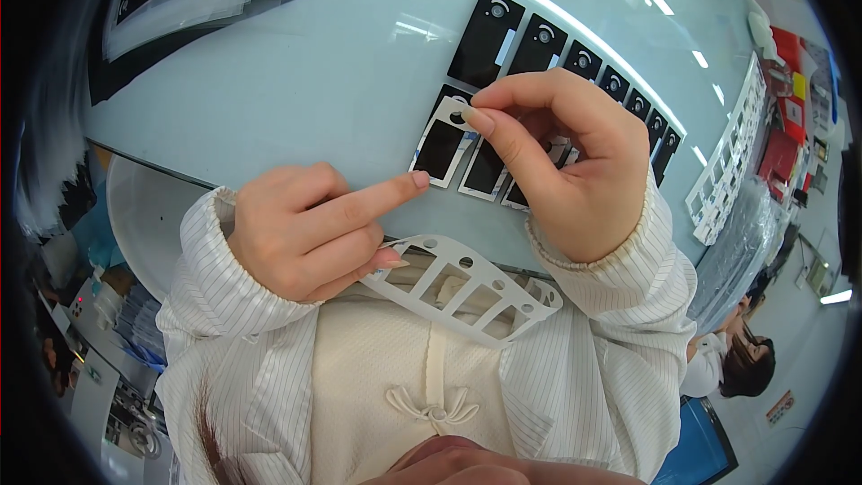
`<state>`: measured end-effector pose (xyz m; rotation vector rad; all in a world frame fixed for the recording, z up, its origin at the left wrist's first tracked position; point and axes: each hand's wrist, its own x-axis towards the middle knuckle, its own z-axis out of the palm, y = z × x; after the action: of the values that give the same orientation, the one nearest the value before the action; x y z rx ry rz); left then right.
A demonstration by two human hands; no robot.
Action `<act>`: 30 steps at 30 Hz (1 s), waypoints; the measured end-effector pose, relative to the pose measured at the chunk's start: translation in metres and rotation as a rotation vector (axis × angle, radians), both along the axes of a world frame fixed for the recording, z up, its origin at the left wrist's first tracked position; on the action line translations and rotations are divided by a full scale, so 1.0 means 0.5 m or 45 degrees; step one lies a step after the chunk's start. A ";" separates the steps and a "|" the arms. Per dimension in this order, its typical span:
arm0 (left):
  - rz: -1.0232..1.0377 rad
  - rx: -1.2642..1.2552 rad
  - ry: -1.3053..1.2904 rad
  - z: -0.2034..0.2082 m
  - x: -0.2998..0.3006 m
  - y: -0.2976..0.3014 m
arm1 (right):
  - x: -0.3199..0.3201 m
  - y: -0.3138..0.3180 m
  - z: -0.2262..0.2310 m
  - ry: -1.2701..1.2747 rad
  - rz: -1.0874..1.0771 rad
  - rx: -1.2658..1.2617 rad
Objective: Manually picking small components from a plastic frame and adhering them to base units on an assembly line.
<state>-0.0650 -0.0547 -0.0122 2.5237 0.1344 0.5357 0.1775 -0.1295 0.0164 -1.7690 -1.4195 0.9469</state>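
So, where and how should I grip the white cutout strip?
Probably pinch the white cutout strip by its right end border, coming from the right: the left hand is at the opposite end, and bars between its windows look narrow.

On the pale glossy tabletop (296, 90), a row of flat black rectangular panels (537, 47) lies behind white-bordered black rectangular pieces (485, 166), right of stacked clear plastic sheets (184, 0) and left of a flat white windowed strip (729, 154).
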 end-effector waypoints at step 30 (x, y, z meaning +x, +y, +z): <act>0.042 -0.029 0.014 0.001 0.002 -0.001 | -0.006 0.011 -0.016 -0.389 0.056 0.302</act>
<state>-0.0640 -0.0554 -0.0117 2.5067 0.1856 0.5302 0.1744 -0.1240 0.0085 -1.7599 -1.6895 0.5170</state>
